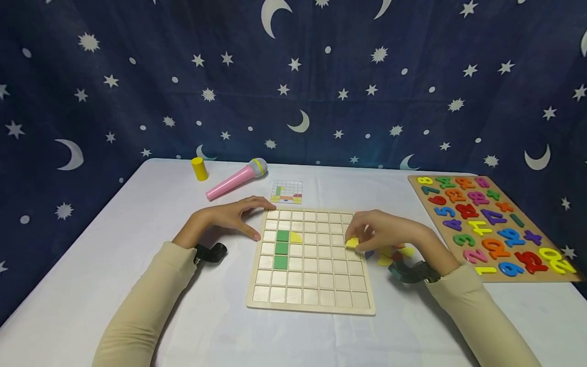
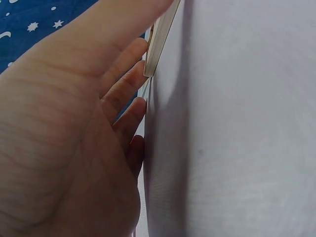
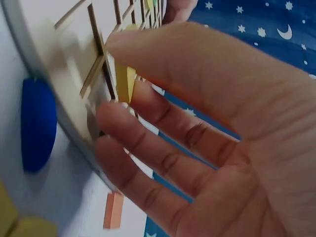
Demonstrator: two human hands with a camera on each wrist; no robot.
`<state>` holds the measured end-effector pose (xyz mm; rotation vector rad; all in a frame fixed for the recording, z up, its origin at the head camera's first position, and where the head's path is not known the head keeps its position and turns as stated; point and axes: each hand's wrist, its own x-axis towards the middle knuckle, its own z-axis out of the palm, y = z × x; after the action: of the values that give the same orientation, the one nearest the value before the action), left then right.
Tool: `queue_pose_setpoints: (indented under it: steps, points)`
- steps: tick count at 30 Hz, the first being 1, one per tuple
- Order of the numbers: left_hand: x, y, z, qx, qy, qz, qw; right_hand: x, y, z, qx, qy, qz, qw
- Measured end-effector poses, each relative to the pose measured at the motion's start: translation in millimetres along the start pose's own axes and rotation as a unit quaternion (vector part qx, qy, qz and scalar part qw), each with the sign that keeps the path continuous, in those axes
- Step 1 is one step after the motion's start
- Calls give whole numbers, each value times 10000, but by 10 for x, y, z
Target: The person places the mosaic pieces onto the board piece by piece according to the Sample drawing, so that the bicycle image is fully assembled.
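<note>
A wooden grid board point(image 1: 310, 294) lies flat on the table. Three green square tiles point(image 1: 282, 248) fill a column on its left side, with a yellow quarter-round tile point(image 1: 296, 237) right of the top one. My left hand point(image 1: 234, 214) rests at the board's upper left edge, fingers fairly straight, holding no piece. Over the right edge of the board, my right hand point(image 1: 378, 229) pinches a yellow tile point(image 3: 125, 81) between thumb and finger. Just beyond that edge lie loose pieces, among them a blue rounded piece point(image 3: 38, 126) and an orange piece point(image 3: 113, 211).
A small pattern card point(image 1: 287, 192) lies behind the board. Farther back are a pink toy microphone point(image 1: 236, 179) and a yellow cylinder point(image 1: 199, 168). A number puzzle board point(image 1: 492, 227) takes up the right side, and a starry cloth point(image 1: 293, 81) hangs behind the table.
</note>
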<state>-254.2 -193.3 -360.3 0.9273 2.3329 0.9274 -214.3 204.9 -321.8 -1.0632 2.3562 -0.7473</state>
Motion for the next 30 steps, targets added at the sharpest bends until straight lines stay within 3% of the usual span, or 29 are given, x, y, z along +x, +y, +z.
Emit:
queue_pose_setpoints:
  steps: [13,30]
  points:
    - [-3,-2,2,-33,-2,25,10000,279,-143,135,-102,-214,-791,9966]
    - [-10,2,3,13,-17,-71,10000,646,-526,328,-217,-807,-1474,9855]
